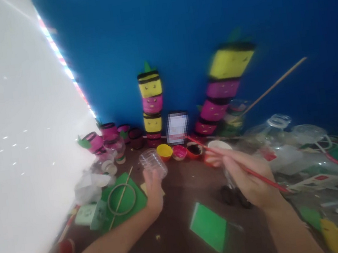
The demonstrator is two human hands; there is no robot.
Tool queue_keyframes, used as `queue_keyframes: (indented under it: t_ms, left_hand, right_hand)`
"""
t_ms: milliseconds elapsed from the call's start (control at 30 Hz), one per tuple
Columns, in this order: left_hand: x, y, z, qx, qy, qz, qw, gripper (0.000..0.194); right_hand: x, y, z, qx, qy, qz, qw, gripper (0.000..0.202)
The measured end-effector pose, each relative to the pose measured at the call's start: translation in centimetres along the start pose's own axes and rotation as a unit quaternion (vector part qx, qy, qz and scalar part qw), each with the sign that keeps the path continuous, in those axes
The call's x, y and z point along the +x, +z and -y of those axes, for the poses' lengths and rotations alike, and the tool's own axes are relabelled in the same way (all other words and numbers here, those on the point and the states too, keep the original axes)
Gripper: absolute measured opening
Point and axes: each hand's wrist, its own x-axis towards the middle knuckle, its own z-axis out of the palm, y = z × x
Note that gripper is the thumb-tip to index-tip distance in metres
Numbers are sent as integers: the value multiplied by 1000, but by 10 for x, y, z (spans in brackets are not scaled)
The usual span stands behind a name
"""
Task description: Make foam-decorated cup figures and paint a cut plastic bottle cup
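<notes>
My left hand is closed on a clear ribbed plastic cup-like piece, tilted above the brown table. In my right hand is a thin red paintbrush, slanting up to the left. Its tip is above the small paint cups, but I cannot tell if it touches anything. Those cups hold yellow paint, pink paint and black paint; a white-topped cup is partly behind my right hand. Black-handled scissors lie beside that hand.
Painted stacks with faces stand at the back, one upright and one leaning. Green paper lies in front; another sheet holds a ring and stick. Clear plastic bottles crowd the right.
</notes>
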Motion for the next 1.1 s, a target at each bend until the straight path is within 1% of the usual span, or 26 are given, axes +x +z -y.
queue_keyframes:
  t_ms: [67, 133, 200, 267, 333, 433, 533, 667, 800, 933, 1100]
  left_hand:
    - [2, 2, -2, -50, -16, -7, 999, 44]
    - [2, 4, -3, -73, -29, -13, 997, 41]
    - [3, 4, -4, -67, -37, -21, 997, 39]
    - [3, 3, -4, -41, -44, -40, 997, 38]
    - [3, 1, -2, -12, -46, -50, 998, 40]
    - [4, 0, 1, -2, -40, -45, 998, 43]
    - [3, -2, 3, 4, -35, -38, 999, 45]
    - [2, -3, 6, 15, -33, -46, 998, 50]
    - [2, -2, 6, 10, -27, -36, 999, 54]
    - [4, -3, 6, 7, -24, -19, 1000, 54]
    - [3, -3, 7, 6, -29, -17, 999, 57]
  right_hand:
    - [0, 4, -2, -10, 32, 2, 999, 17]
    - [1, 8, -6, -31, 74, -16, 997, 11]
    - [3, 13, -9, 3, 121, -22, 992, 15]
    - [8, 18, -12, 64, 158, 1, 985, 22]
    - [14, 24, -14, 80, 173, 28, 981, 23]
    - [23, 36, -17, 39, 156, 34, 986, 15]
    - [30, 47, -22, 13, 147, 39, 988, 15]
    - [36, 59, -26, -39, 134, 83, 987, 19]
    - [39, 66, -25, -117, 104, 124, 980, 21]
    - [41, 71, -25, -111, 88, 145, 979, 21]
    - [43, 73, -22, -105, 90, 153, 979, 21]
